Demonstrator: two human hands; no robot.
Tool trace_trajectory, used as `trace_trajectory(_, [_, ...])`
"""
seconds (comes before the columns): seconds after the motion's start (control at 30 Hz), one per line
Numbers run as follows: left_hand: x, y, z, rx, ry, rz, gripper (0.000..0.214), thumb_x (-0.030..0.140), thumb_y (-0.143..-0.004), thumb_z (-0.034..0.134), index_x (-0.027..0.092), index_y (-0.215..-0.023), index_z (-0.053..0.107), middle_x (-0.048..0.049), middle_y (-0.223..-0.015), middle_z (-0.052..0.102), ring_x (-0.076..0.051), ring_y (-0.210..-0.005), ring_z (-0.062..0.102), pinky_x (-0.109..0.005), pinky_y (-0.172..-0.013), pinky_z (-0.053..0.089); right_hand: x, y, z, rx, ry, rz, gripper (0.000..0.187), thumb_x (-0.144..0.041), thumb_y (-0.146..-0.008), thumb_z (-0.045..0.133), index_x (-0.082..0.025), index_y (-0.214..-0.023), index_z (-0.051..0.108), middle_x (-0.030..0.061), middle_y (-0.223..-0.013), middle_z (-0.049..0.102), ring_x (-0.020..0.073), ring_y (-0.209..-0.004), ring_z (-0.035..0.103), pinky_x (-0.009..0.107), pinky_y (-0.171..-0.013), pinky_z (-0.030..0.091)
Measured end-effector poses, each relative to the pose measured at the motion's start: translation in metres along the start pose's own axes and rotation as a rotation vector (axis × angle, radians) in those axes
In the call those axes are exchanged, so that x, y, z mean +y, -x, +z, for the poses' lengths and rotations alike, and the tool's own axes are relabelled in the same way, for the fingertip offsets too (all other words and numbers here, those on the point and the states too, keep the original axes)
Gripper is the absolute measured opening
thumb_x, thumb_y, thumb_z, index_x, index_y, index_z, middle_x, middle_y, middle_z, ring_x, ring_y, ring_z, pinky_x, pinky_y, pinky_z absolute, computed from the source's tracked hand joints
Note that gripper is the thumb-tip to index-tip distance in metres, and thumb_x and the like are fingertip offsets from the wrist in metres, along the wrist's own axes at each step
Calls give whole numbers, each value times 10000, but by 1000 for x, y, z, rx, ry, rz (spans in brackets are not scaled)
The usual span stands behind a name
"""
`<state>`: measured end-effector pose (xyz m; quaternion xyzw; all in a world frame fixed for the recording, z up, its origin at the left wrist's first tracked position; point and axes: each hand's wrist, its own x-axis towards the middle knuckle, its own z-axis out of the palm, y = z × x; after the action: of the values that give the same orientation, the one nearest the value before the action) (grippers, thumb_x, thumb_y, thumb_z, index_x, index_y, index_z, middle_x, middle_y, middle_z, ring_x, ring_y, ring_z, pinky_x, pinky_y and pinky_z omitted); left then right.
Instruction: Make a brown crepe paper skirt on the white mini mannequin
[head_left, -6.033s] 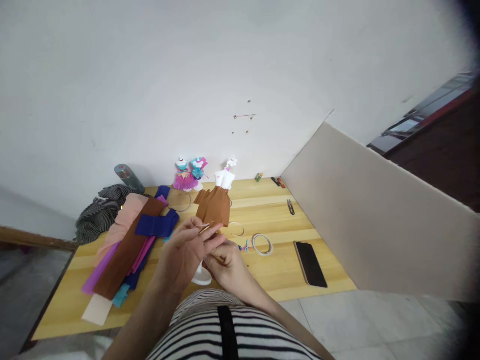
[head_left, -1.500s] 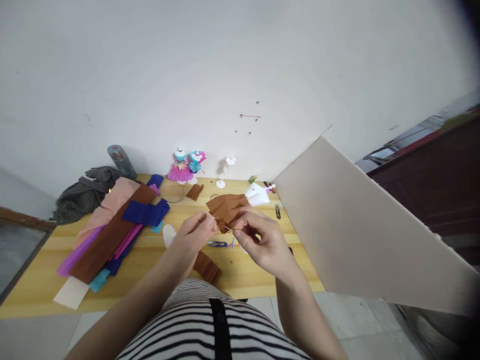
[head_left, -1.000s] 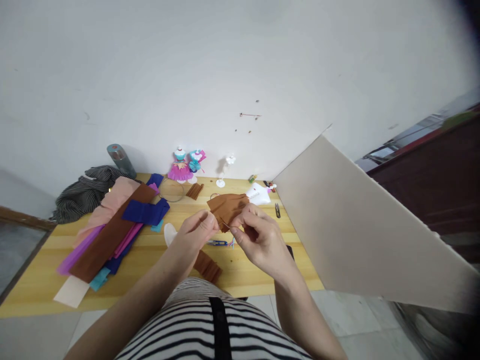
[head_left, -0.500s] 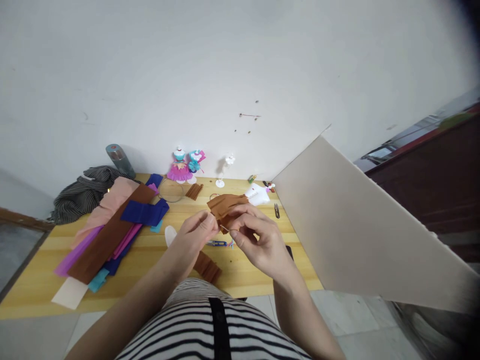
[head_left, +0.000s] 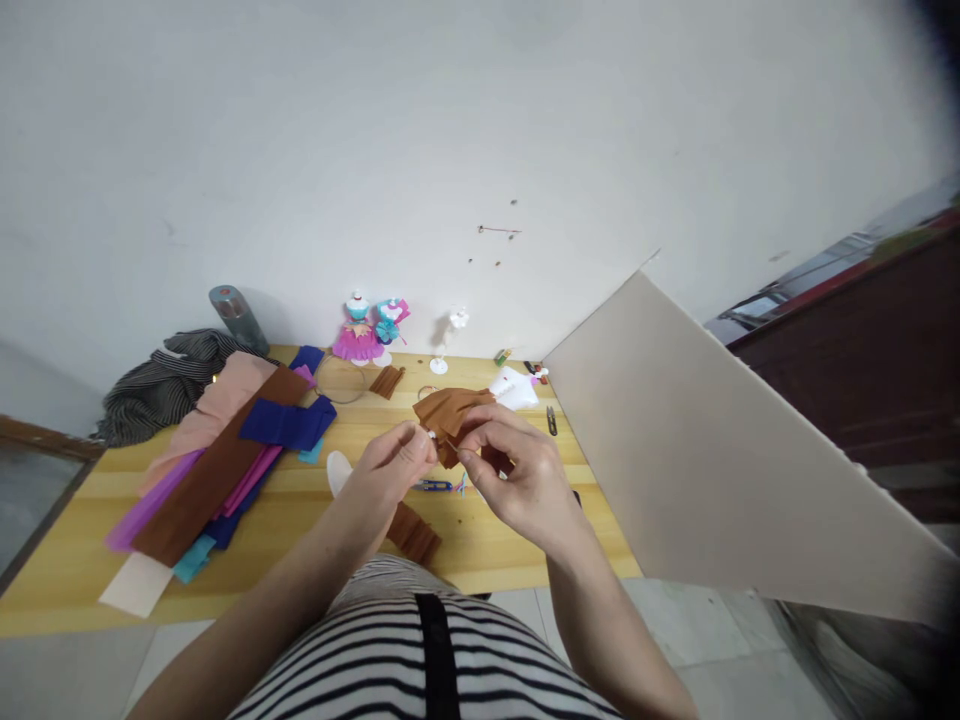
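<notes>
At the near edge of the brown skirt [head_left: 450, 410], the two hands worked close together above the table [head_left: 517, 550]. The left hand [head_left: 397, 460], just left of the skirt's lower edge, had thumb and forefinger pressed together, their catch too small to tell. The right hand [head_left: 514, 460], overlapping the skirt's right part, pinched what looked like a thin strand [head_left: 453, 448]. The white bodice [head_left: 513, 388] lay right of the skirt, the blue snips [head_left: 435, 486] on its near side. Good handling probably called for gentle, even tension; a jerk could have puckered the skirt's folds.
</notes>
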<state>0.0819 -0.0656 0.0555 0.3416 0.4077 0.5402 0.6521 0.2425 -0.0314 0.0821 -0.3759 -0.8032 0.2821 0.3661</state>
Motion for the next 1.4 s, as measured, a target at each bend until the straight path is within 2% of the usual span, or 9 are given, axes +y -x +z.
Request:
trace_trajectory(0.27, [-2,2,-3,-10,-134,38,350,492,-846,518,190,-670,492,11,-719,450,-142,-767,454,-288,-816,425,-1,-4,2,16,-4,-16,165,-78,-792,516,-173,-664,558,73,-878,603,166,-803,591,284,-669,475])
trace_trajectory(0.43, [-5,2,-5,7,-148,18,357,511,-834,525,188,-684,508,1,-765,486,-147,-795,481,-294,-829,428,0,-3,1,16,-58,20,165,-94,-787,542,-170,-643,570,66,-858,607,151,-750,585,251,-568,439])
trace_trajectory(0.6, [-5,1,-3,38,-93,0,365,512,-813,554,186,-659,500,-8,-761,499,-159,-816,495,-300,-828,434,1,0,0,-23,-225,96,155,-128,-792,573,-165,-642,575,64,-819,641,147,-726,592,235,-529,410])
trace_trajectory(0.73, [-3,1,-1,46,-45,5,341,480,-818,560,186,-653,511,0,-717,479,-153,-790,487,-295,-818,436,0,4,-2,-135,-347,168,168,-171,-804,584,-164,-639,557,66,-786,663,151,-705,606,236,-514,410])
trace_trajectory(0.87, [0,1,1,92,84,-8,321,459,-770,625,182,-646,521,21,-681,450,-133,-724,465,-277,-765,445,0,9,-7,-263,-453,105,151,-193,-813,598,-165,-666,580,76,-810,669,187,-818,631,251,-551,438])
trace_trajectory(1.0, [0,-4,3,118,232,7,296,414,-771,641,177,-639,521,19,-705,470,-131,-766,491,-283,-814,441,-4,13,-2,-143,-535,84,135,-207,-829,607,-171,-699,597,51,-768,645,137,-651,575,253,-532,426])
trace_trajectory(1.1, [-2,-10,5,129,279,49,272,402,-784,634,173,-668,543,11,-752,510,-128,-790,509,-266,-805,434,-13,14,11,41,-451,39,117,-179,-836,598,-177,-719,596,29,-727,596,122,-604,523,251,-515,405])
trace_trajectory(1.2, [-6,-16,8,146,239,65,258,397,-791,632,173,-685,559,20,-725,516,-109,-729,494,-227,-729,421,-20,12,25,155,-259,-71,98,-137,-840,574,-187,-761,601,43,-783,592,149,-695,558,275,-577,455])
trace_trajectory(1.4, [-14,-24,8,188,283,27,236,384,-768,644,173,-706,561,21,-723,543,-89,-663,504,-203,-639,402,-16,5,45,107,93,-291,168,-80,-854,490,-197,-904,600,105,-978,621,201,-921,597,342,-763,531])
